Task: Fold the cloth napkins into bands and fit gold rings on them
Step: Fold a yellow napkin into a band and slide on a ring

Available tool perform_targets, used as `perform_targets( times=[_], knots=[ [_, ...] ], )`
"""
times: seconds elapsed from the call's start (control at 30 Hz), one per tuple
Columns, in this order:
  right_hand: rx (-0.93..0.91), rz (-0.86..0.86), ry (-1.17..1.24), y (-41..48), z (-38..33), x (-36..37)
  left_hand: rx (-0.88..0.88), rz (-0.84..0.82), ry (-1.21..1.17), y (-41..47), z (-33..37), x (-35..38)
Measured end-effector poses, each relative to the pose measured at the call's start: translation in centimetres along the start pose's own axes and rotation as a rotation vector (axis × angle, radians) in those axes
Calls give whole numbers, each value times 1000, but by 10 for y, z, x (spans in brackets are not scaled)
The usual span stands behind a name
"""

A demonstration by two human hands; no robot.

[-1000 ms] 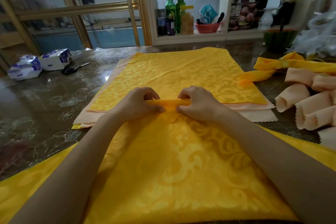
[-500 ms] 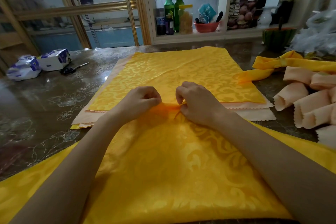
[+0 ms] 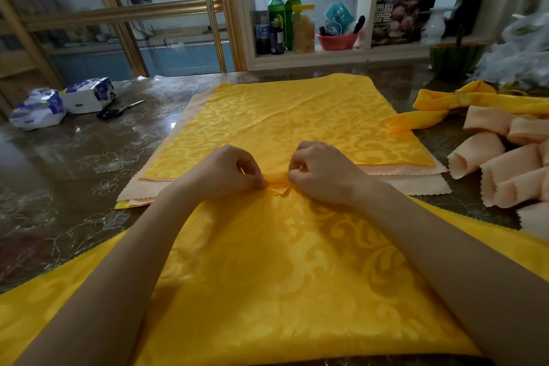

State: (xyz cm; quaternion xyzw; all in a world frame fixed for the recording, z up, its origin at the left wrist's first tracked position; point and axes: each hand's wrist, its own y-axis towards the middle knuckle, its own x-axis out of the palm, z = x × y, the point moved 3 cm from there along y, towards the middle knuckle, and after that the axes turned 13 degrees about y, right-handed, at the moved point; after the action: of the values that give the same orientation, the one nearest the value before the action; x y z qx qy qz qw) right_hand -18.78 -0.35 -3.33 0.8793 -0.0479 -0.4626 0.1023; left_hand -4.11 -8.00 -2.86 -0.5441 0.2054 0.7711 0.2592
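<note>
**Left hand (image 3: pixel 228 172) and right hand (image 3: pixel 323 172) pinch the far tip of the yellow napkin (image 3: pixel 267 270)**

By the left edge of the tabletop (image 3: pixel 59 175) lie two tissue packs (image 3: pixel 89 95), with scissors (image 3: pixel 118 110) just beside them. The two hands sit close together but apart, fingers curled. Each nips the napkin's far tip, and a small rumpled fold shows between them. The fingertips are tucked under the knuckles and mostly hidden. The napkin runs back under both forearms to the near edge, where the frame cuts off its corners.

Past the hands lies a flat stack of napkins (image 3: pixel 282 122). It is yellow on top with peach edges below, and I cannot tell how many there are. Toward the right edge lies a folded yellow band (image 3: pixel 487 98), whose middle is too small to make out. Below it are rolled peach napkins (image 3: pixel 505 166), partly cut off.
</note>
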Motion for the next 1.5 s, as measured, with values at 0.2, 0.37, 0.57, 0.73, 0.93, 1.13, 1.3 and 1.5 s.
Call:
perform_targets(
  times=[0.2,0.37,0.57,0.73,0.93,1.13,1.3,1.5],
  knots=[
    [72,53,58,2,6,-4,-1,19,-2,0,-1,-3],
    [83,-25,13,0,6,-6,23,-59,32,-2,-5,-7],
    [2,26,-76,-4,0,-5,60,-64,66,-8,-3,-12],
    [-53,16,-138,-6,-4,-5,98,-37,118,-10,1,-13],
    [-100,-37,-198,-7,-14,-1,49,-95,96,-11,8,-12],
    [-29,-182,-88,-6,-12,-2,17,-240,199,-11,9,-2],
    [14,-157,78,-6,-8,-10,71,-217,177,-16,11,-6],
    [48,-98,146,-6,3,-13,139,-144,219,-16,15,-6]
  ],
)
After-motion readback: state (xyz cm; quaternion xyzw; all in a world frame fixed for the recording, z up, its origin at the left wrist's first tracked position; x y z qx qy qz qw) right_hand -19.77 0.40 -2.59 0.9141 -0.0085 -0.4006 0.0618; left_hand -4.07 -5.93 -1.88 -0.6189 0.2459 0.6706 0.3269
